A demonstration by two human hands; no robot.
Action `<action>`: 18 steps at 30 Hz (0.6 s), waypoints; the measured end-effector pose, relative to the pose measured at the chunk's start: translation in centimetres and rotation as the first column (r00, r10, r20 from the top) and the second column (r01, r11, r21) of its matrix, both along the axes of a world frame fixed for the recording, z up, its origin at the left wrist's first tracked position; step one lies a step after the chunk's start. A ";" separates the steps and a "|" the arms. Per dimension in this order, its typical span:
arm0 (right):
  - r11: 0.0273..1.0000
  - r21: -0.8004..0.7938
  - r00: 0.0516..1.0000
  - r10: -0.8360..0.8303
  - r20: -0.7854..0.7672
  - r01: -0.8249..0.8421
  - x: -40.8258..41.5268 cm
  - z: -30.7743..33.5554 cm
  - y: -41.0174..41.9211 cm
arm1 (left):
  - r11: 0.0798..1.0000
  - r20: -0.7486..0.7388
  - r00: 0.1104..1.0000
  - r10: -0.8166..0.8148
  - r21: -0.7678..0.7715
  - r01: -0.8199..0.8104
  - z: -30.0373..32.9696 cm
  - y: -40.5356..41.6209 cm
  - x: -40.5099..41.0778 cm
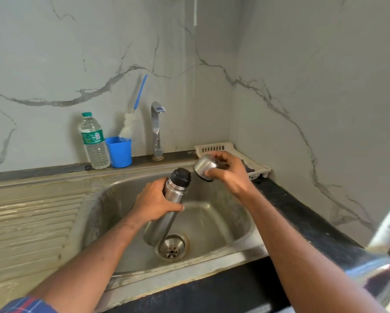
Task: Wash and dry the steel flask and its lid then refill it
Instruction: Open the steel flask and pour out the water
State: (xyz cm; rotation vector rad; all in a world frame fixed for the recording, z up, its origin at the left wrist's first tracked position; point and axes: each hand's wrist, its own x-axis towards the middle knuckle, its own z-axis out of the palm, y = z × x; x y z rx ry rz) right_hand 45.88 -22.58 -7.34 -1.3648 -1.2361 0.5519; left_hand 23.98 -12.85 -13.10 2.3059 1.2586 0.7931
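Sink (241, 224): lying nearest, steel, its drain (171, 247) showing just beside the flask's base.
Left hand (154, 201): wrapping its fingers round the steel flask (164, 215), gripping it at mid-body.
Steel flask: leaning tilted over the basin, its black stopper (181, 176) sitting in the neck, pointing up and away.
Right hand (229, 171): pinching the steel lid (204, 166) with curled fingers, holding it apart from the flask, above the basin's far right corner.
Worktop (302, 220): running dark along the right, carrying a white rack (216, 147) in the corner.
Far ledge: tap (156, 129) standing behind the basin; blue cup (119, 152) holding a bottle brush (130, 123); water bottle (94, 141) standing just beside the cup.
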 end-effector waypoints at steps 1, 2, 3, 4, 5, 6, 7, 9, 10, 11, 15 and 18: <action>0.997 -0.008 0.995 -0.072 0.063 0.072 1.1 -0.1 -1.1 | 1.000 0.037 0.999 0.001 0.000 -0.001 0.1 -0.3 0.6; 0.989 -0.013 0.982 -0.147 0.116 0.149 2.3 -0.2 -2.2 | 1.000 0.069 0.998 -0.004 0.003 0.004 0.2 -0.7 1.2; 0.974 -0.019 0.962 -0.219 0.163 0.225 3.6 -0.4 -3.5 | 1.000 0.099 0.995 -0.013 0.006 0.012 0.4 -1.0 1.7; 0.956 -0.025 0.938 -0.281 0.204 0.292 4.8 -0.7 -4.5 | 1.000 0.122 0.992 -0.019 0.011 0.018 0.5 -1.3 2.1; 0.935 -0.031 0.911 -0.335 0.240 0.352 5.9 -0.9 -5.5 | 1.000 0.139 0.990 -0.024 0.018 0.022 0.5 -1.5 2.5; 0.911 -0.040 0.883 -0.385 0.267 0.410 6.9 -1.1 -6.2 | 0.999 0.150 0.988 -0.028 0.025 0.025 0.5 -1.7 2.7; 0.888 -0.053 0.861 -0.425 0.278 0.456 7.7 -1.3 -6.7 | 0.999 0.155 0.987 -0.033 0.031 0.028 0.5 -1.8 2.9; 0.862 -0.095 0.842 -0.455 0.290 0.499 8.8 -1.5 -7.2 | 0.999 0.151 0.988 -0.042 0.038 0.037 0.3 -2.1 3.2; 0.858 -0.113 0.841 -0.452 0.297 0.501 9.1 -1.7 -7.3 | 0.998 0.145 0.988 -0.045 0.039 0.040 0.3 -2.2 3.2; 0.857 -0.126 0.841 -0.446 0.305 0.500 9.2 -1.8 -7.3 | 0.998 0.138 0.989 -0.048 0.041 0.043 0.2 -2.3 3.2; 0.855 -0.142 0.837 -0.434 0.333 0.499 9.3 -2.2 -6.5 | 0.998 0.114 0.992 -0.058 0.039 0.053 0.0 -2.2 2.9; 0.841 -0.183 0.832 -0.424 0.358 0.508 9.4 -2.4 -6.0 | 0.998 0.093 0.994 -0.049 0.054 0.044 0.1 -2.3 2.9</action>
